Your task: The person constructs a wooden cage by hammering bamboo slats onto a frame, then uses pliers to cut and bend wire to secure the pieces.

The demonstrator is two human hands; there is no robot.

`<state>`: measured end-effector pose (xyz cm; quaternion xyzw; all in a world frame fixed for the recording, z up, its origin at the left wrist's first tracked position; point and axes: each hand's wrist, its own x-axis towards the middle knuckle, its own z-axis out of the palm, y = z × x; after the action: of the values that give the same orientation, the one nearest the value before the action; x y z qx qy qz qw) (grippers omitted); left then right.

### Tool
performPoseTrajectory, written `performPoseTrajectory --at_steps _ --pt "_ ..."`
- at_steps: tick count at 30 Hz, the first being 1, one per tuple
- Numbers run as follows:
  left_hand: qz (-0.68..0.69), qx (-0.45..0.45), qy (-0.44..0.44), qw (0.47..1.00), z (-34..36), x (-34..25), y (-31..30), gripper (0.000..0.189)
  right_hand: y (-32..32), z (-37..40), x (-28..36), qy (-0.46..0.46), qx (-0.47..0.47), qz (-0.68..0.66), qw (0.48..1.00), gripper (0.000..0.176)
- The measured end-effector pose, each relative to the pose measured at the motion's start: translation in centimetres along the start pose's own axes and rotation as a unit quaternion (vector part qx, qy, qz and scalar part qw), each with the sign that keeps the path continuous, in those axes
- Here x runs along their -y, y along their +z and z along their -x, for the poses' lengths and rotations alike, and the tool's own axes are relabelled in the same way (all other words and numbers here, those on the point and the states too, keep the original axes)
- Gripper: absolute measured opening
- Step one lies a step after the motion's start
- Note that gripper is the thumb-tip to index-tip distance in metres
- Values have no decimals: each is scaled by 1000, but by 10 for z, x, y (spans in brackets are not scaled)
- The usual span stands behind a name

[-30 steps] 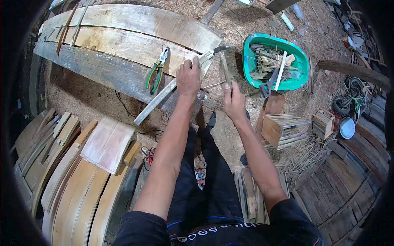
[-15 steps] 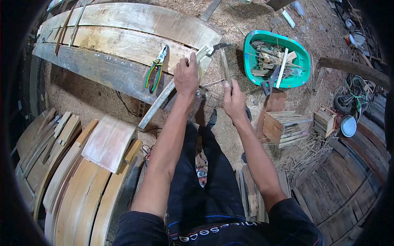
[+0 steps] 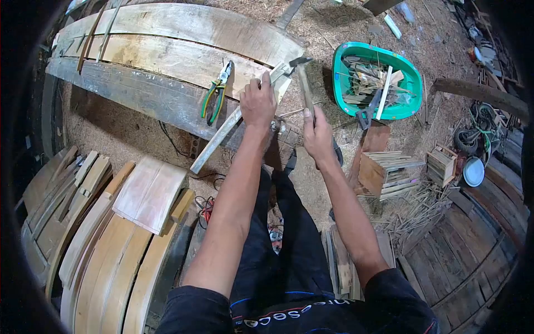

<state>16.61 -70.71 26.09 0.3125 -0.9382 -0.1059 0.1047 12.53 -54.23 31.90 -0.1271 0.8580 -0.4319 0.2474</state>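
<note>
My left hand (image 3: 257, 104) is closed around a long, narrow wooden strip (image 3: 216, 142), which lies slantwise across the right end of the plank bench. In my right hand (image 3: 317, 136) is the wooden handle of a hammer (image 3: 305, 89). The dark hammer head is right at the strip's upper end, beyond my left fingers. To the left of that hand, a pair of pliers (image 3: 217, 93) with green and yellow handles rests on the planks (image 3: 167, 55).
A green plastic tub (image 3: 337, 83) to the right holds wood scraps and a saw (image 3: 364, 118). Curved boards (image 3: 105, 267) are stacked at lower left. A crate of thin sticks (image 3: 381, 173) stands at right, near a wooden beam (image 3: 478, 94). Shavings cover the floor.
My left hand and the strip have shifted slightly right, and the hammer head has tilted a little at the strip's end. Both grips are unchanged.
</note>
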Motion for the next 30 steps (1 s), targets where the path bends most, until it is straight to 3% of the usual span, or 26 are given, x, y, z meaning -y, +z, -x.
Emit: performPoseTrajectory --at_steps 3,6,9,12,15,18,21,24,28,30 --pt "-3 -6 2 1000 0 0 0 42 4 -2 2 -21 -57 -33 998 30" --pt "20 7 -1 1000 0 1 -1 42 3 -9 1 -19 -13 56 998 31" --pt "23 7 -3 1000 -1 -1 -2 42 -7 -16 -1 -14 11 42 999 33" --pt "0 12 -1 1000 -1 2 1 43 -11 -14 7 -17 -32 -39 999 32" --pt "4 19 -8 1000 -1 1 0 43 -10 -20 -3 -24 68 145 987 29" --pt "20 20 -17 999 -2 0 0 41 -10 -18 -5 -22 -27 18 999 30" --pt "14 9 -6 1000 0 1 2 42 -14 -10 2 -39 -37 -23 998 32" --pt "14 19 -11 1000 -1 1 2 42 -5 -11 -16 -81 37 122 989 33" --pt "5 12 -13 1000 -1 3 6 41 2 6 -8 -132 -64 47 988 28" --pt "11 14 -16 1000 0 1 4 40 2 5 -11 -83 -14 107 991 29"
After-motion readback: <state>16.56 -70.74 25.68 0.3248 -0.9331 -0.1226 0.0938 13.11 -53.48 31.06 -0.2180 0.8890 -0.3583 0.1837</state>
